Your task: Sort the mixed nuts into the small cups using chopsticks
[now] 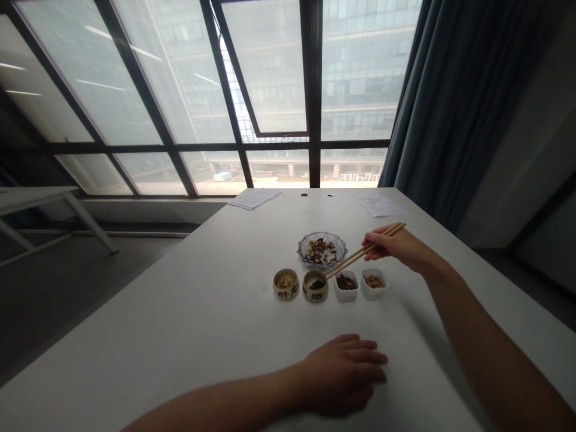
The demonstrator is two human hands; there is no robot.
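Observation:
My right hand [387, 241] is closed around a pair of wooden chopsticks [360, 254]. Their tips reach the rim of a small beige ceramic bowl [315, 294] with dark lettering and dark pieces inside. Left of it stands a matching bowl [287, 293] holding pale pieces. To the right are a white square cup [346, 294] of dark brown bits and another white cup [374, 291] of light brown bits. Behind them sits a clear scalloped glass dish [302, 255] with mixed pieces. My left hand [344, 373] lies flat on the table, fingers stretched out, holding nothing.
The white table [216, 324] runs toward the windows. Papers [254, 198] lie at its far left and more sheets [382, 205] at the far right. Two small dark items are near the far edge. A blue curtain [443, 120] hangs at right; another table [36, 198] stands at left.

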